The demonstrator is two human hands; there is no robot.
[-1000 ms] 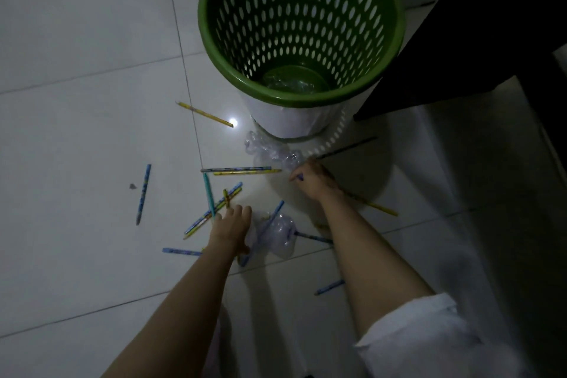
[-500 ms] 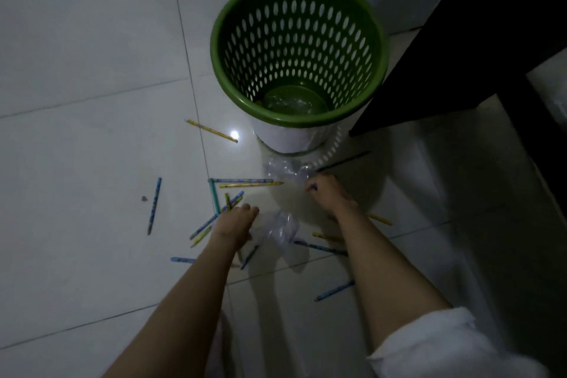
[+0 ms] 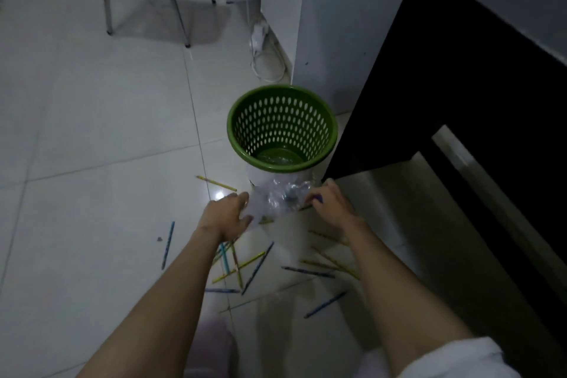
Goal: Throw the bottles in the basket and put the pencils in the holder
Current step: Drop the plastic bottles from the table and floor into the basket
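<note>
Bottle step in hand. Left hand [image 3: 228, 218] and right hand [image 3: 329, 204] carrying crushed clear bottles [image 3: 280, 196] between them, off the floor, just in front of green basket [image 3: 282, 129]. Left fingers [image 3: 242, 219] curled on plastic at one end; right fingers pinching other end, prob. at a dark cap. Long axis approx. left-right; which end points where can't be told. Next: lift over rim, let go. Pencils [image 3: 256, 267] scattered on floor, untouched; no holder in view.
</note>
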